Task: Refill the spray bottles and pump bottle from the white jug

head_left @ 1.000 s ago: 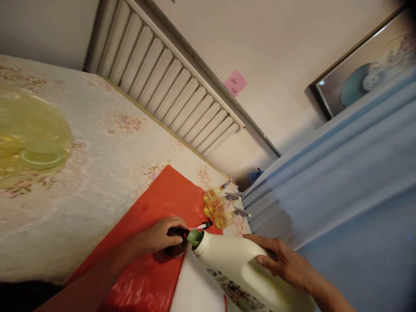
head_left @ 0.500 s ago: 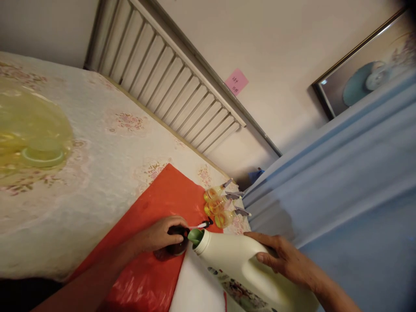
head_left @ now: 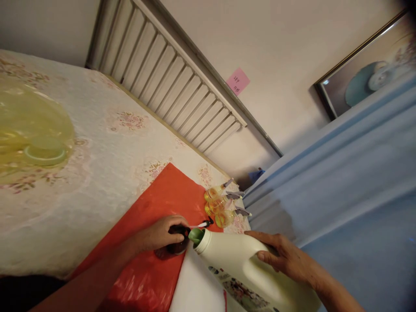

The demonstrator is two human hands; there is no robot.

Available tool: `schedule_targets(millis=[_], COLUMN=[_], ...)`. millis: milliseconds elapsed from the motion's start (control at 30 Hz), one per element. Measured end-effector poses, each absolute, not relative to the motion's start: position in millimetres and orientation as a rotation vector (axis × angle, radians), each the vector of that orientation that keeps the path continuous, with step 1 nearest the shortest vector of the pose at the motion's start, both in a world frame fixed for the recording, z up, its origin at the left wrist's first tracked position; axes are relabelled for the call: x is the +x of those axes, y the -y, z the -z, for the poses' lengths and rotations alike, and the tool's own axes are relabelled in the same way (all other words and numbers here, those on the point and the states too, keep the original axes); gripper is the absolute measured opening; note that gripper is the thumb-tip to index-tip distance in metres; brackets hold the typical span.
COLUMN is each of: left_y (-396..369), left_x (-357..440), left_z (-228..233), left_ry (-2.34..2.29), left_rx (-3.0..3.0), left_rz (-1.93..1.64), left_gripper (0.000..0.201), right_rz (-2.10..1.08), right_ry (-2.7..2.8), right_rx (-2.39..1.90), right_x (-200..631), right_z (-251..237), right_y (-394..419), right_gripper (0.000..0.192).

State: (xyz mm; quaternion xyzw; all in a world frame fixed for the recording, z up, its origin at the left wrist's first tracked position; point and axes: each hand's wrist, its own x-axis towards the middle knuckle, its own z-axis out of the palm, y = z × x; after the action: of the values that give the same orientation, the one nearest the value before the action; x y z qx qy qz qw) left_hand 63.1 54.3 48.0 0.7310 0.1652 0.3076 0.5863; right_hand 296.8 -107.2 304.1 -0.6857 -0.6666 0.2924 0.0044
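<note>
My left hand (head_left: 164, 232) is closed around a small dark brown bottle (head_left: 178, 242) on the red plastic sheet (head_left: 143, 255). A large cream-coloured jug (head_left: 227, 249) lies tilted, its green spout (head_left: 196, 235) at the bottle's mouth. Whether liquid runs between them I cannot make out. The jug's grip area is held by my right hand (head_left: 282, 258), fingers on top and thumb at the near side. Just beyond the spout lies a dark pump head (head_left: 207, 222) with a pale tube. The underside of the jug is out of sight.
Three spray bottles (head_left: 225, 218) of yellow liquid stand past the red sheet. At left is a large translucent yellow container (head_left: 39, 117) on the flowered tablecloth (head_left: 107, 190). A white radiator (head_left: 169, 78) runs along the wall; a blue curtain (head_left: 351, 186) hangs on the right.
Hands, bottle and jug hold nearly the same position. The view has shifted very slightly.
</note>
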Motion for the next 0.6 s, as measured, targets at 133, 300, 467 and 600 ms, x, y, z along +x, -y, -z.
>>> schedule_targets(millis=[133, 300, 467, 600], left_y=[-56.0, -57.3, -57.8, -57.8], left_x=[64.1, 65.5, 67.4, 67.8], left_z=[-45.8, -42.0, -38.0, -36.9], left_ry=[-0.355, -0.339, -0.348, -0.356], left_rx=[1.724, 1.723, 1.74, 1.731], left_rz=[-0.732, -0.739, -0.749, -0.739], left_gripper=[0.033, 0.033, 0.034, 0.035], right_rz=[-0.897, -0.905, -0.929, -0.905], right_ry=[2.086, 2.045, 2.064, 2.073], right_rx=[-2.168, -2.225, -2.232, -2.26], right_x=[296.4, 297.3, 296.4, 295.8], right_z=[-305.1, -305.1, -306.5, -308.3], right_y=[107.2, 107.5, 105.8, 105.2], right_gripper=[0.051, 0.055, 0.059, 0.058])
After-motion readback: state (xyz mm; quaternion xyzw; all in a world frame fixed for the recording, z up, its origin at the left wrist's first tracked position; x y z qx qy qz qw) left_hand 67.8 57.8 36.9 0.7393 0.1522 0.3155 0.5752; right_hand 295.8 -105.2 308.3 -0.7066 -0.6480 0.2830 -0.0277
